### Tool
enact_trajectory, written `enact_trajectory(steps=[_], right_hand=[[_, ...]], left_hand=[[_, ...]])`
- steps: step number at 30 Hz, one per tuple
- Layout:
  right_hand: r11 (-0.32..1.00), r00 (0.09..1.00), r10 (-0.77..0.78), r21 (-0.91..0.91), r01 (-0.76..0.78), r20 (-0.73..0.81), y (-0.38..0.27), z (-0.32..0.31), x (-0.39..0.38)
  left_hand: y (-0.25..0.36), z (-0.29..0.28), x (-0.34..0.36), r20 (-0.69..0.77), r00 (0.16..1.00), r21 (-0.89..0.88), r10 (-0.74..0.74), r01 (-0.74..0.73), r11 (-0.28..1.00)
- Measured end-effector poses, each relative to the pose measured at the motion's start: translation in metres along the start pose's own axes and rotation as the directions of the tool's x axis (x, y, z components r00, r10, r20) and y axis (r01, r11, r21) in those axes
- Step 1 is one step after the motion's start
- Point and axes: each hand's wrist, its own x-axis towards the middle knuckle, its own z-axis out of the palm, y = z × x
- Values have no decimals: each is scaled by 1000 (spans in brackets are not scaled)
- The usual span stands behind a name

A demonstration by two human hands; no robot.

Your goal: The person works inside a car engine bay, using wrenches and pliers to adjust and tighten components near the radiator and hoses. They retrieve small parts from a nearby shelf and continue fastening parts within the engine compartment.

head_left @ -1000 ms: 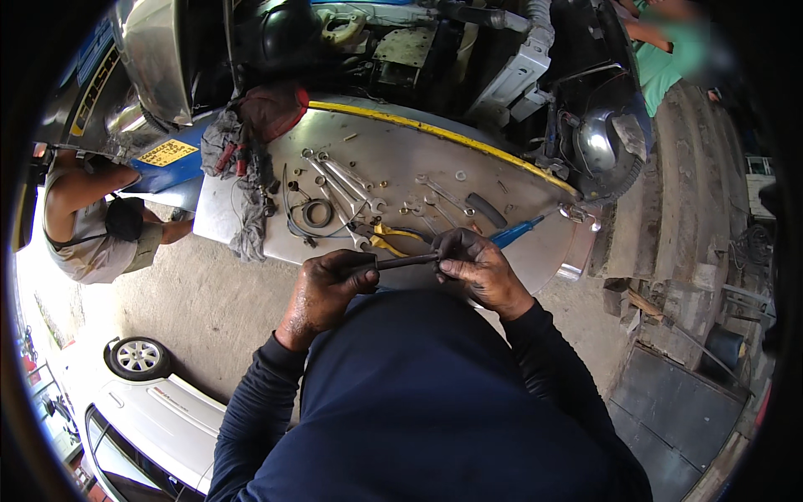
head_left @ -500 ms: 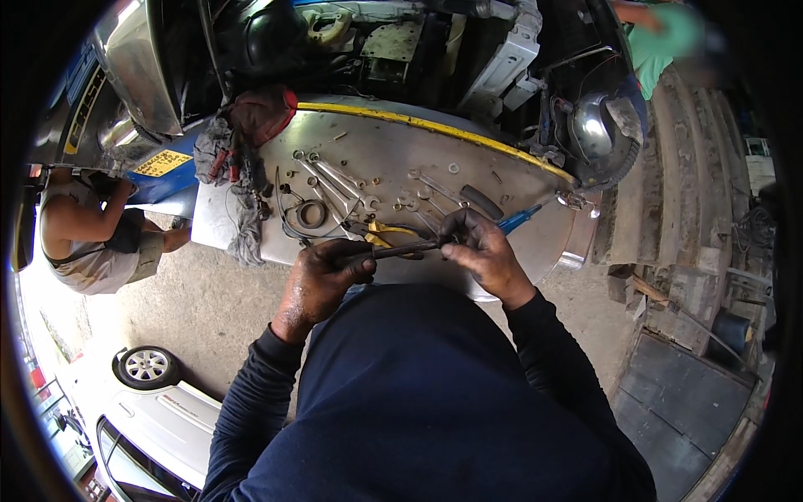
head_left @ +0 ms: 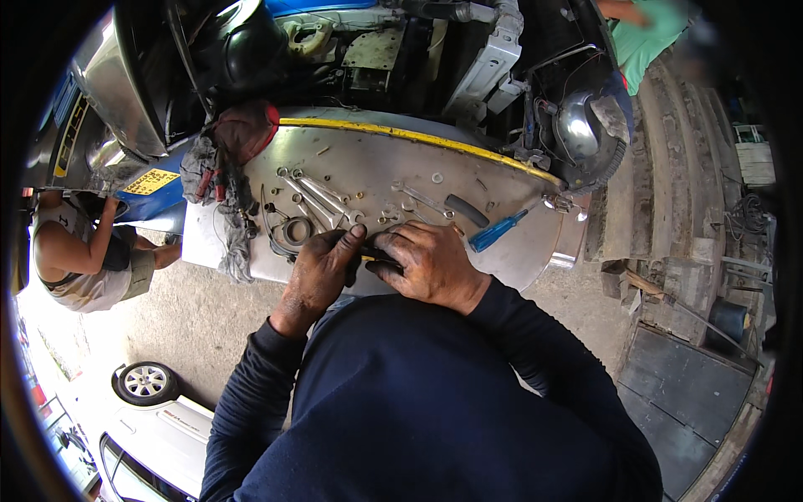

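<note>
Both my hands are close together over the near edge of a bare metal panel (head_left: 276, 151). My left hand (head_left: 322, 269) is closed, thumb up, on a dark rod (head_left: 369, 251), mostly covered by my fingers. Curled around the rod's other end is my right hand (head_left: 433, 266). Just beyond my hands lie several wrenches (head_left: 322, 194), small nuts, and a dark ring (head_left: 296, 230) beside a loop of thin cable. To the right rest a black cylindrical piece (head_left: 467, 210) and a blue-handled screwdriver (head_left: 499, 230).
Dirty rags (head_left: 226, 180) lie at the panel's left, and a yellow strip (head_left: 401, 130) edges its far side, with an open vehicle bay beyond. One person (head_left: 79, 247) stands at left, another (head_left: 648, 38) at far right. A white car (head_left: 159, 431) is at lower left; wooden planks (head_left: 652, 167) at right.
My hands have drawn closer together, and the right hand has turned to show its back. The rod, exposed between them before, is now mostly hidden. The yellow-handled pliers are now largely covered.
</note>
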Motion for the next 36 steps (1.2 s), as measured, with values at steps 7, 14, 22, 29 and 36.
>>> enact_trajectory(steps=[7, 14, 22, 29, 36], right_hand=[[885, 945, 313, 331, -326, 93, 57, -25, 10], [902, 930, 319, -360, -238, 183, 161, -4, 26], [945, 922, 250, -282, -166, 295, 164, -8, 34], [952, 941, 238, -252, -175, 243, 165, -4, 23], [951, 922, 260, -244, -192, 288, 161, 2, 27]], left_hand=[[-2, -74, 35, -354, 934, -213, -42, -37, 976], [-89, -180, 74, -632, 766, -217, 119, -322, 922], [-199, -187, 95, -853, 491, -38, 177, -397, 917], [-169, -153, 77, -709, 619, 399, 337, -41, 916], [-170, -149, 70, -605, 608, 660, 514, 21, 751]])
